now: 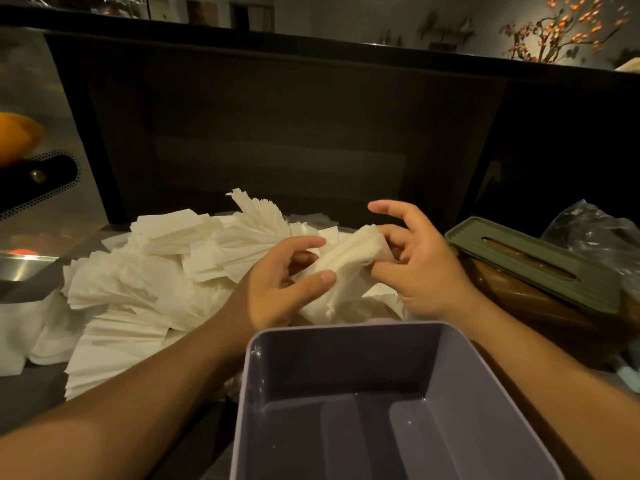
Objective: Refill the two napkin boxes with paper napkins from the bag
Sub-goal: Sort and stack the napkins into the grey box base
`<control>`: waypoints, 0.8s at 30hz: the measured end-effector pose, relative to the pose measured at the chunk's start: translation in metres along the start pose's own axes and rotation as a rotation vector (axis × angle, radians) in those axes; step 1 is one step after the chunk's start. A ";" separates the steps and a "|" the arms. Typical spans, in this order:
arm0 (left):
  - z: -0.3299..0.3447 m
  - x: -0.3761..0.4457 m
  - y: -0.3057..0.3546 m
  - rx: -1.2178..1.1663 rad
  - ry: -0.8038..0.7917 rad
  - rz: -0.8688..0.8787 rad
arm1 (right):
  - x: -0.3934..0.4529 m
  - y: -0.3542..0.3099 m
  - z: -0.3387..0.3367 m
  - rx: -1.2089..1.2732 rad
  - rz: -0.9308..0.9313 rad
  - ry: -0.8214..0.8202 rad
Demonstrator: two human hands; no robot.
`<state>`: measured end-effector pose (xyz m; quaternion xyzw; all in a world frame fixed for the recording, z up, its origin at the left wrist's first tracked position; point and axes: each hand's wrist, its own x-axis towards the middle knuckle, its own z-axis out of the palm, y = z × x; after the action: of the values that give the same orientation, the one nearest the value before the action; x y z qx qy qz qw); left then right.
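Head view: left hand (pixel 287 282) and right hand (pixel 415 261) both grasped a napkin bundle (pixel 349 265), long axis running lower-left to upper-right, above the open grey box (pixel 346 362). Loose napkins (pixel 138 278) lay left; a green-lidded box (pixel 533 261) and plastic bag (pixel 595 230) stood right.

This looks like a restaurant or café service counter, dimly lit; beyond the held napkins rises a dark raised bar ledge (pixel 311 46); far past it hangs a wall with a branch of orange blossoms (pixel 568 26); left of the grip stands a stainless steel surface (pixel 45 98); loose paper napkins (pixel 138 278) heap beside it.
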<state>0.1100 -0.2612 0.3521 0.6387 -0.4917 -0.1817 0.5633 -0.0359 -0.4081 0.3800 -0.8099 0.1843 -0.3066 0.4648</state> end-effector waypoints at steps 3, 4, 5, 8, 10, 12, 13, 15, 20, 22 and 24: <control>-0.003 0.002 0.004 -0.085 0.010 -0.005 | 0.016 -0.028 -0.009 -0.109 0.040 -0.197; -0.005 0.003 0.005 -0.105 0.012 -0.020 | 0.021 -0.039 -0.012 -0.161 0.048 -0.265; -0.006 0.005 0.004 -0.120 0.011 -0.034 | 0.025 -0.047 -0.013 -0.198 0.042 -0.308; -0.006 0.007 0.005 -0.182 -0.012 -0.107 | 0.028 -0.055 -0.006 -0.159 0.031 -0.294; -0.005 0.008 0.006 -0.169 -0.032 -0.172 | 0.024 -0.048 0.005 -0.105 0.055 -0.227; -0.004 0.007 0.006 -0.140 -0.036 -0.214 | 0.020 -0.036 0.014 -0.020 0.105 -0.114; -0.005 0.006 0.004 -0.163 -0.013 -0.224 | 0.019 -0.030 0.018 0.033 0.143 -0.065; -0.007 0.005 -0.001 -0.248 0.043 -0.258 | 0.017 -0.021 0.021 0.145 0.242 -0.056; -0.004 0.006 0.002 -0.233 0.081 -0.286 | 0.005 -0.019 0.030 0.080 0.359 -0.253; -0.001 0.008 0.005 -0.160 0.030 -0.275 | 0.002 -0.024 0.037 -0.087 0.285 -0.284; -0.001 0.004 0.005 -0.145 -0.009 -0.226 | 0.003 -0.026 0.039 -0.113 0.293 -0.267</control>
<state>0.1103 -0.2636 0.3577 0.6469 -0.4046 -0.2821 0.5816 -0.0072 -0.3714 0.3883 -0.8328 0.2538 -0.1146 0.4785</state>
